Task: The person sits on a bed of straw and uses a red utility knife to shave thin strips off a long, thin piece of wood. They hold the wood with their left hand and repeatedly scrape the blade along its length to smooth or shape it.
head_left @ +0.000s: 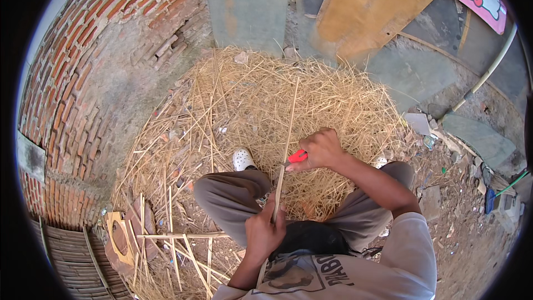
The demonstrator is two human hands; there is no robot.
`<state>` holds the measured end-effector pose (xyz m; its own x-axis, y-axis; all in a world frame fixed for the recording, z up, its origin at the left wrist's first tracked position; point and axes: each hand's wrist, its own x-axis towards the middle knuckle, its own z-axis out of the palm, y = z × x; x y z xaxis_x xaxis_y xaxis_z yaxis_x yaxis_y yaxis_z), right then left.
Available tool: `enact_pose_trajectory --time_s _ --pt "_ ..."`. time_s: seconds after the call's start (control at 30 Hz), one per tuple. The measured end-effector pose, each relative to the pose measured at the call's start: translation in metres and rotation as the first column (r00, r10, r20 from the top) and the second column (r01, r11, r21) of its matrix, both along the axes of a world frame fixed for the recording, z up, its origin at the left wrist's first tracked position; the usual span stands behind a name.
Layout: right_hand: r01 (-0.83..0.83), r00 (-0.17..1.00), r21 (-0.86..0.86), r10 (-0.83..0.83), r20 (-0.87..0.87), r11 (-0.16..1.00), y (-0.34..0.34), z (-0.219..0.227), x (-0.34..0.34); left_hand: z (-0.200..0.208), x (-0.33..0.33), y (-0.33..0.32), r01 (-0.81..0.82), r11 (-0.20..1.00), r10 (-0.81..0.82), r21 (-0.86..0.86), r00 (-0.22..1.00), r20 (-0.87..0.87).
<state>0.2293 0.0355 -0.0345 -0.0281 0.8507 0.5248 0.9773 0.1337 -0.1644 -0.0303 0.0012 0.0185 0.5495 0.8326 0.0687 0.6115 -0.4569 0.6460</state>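
Observation:
A long, thin, pale strip, which looks like split bamboo, runs up and away from my lap. My left hand is closed around its near part, low by my left thigh. In my right hand is a knife with a red handle, fingers wrapped round the grip. Its short blade lies against the strip, a little beyond my left hand. The far end of the strip stands free over a heap of straw-like shavings.
Several loose strips lie at the left, near a wooden board with a cut-out hole. A brick wall rises on the left. Grey and brown panels lean at the back. A pale pole and rubble are at the right.

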Motion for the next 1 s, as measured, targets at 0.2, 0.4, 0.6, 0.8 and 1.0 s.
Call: enact_pose_trajectory --time_s 0.2,0.4,0.6,0.8,1.0 --pt "-0.006 1.000 0.072 0.005 0.019 0.997 0.005 0.000 0.017 0.000 0.004 0.002 0.027 0.999 -0.028 0.041 0.999 0.026" --pt "-0.025 1.000 0.142 0.023 0.017 0.990 0.008 0.005 0.024 0.004 0.008 0.003 0.038 0.999 -0.038 0.025 0.999 -0.017" --pt "-0.036 0.999 0.171 0.032 0.031 0.985 0.013 0.002 0.023 -0.002 0.006 0.006 0.020 0.999 -0.019 0.038 1.000 -0.022" --pt "0.433 0.855 -0.345 -0.500 -0.135 0.833 0.034 0.006 0.092 -0.004 -0.002 -0.012 0.087 0.990 -0.086 -0.107 0.996 0.015" --pt "0.406 0.913 -0.081 -0.409 -0.015 0.910 0.024 -0.005 0.108 -0.018 -0.012 -0.015 0.116 0.965 -0.093 -0.233 0.990 0.110"
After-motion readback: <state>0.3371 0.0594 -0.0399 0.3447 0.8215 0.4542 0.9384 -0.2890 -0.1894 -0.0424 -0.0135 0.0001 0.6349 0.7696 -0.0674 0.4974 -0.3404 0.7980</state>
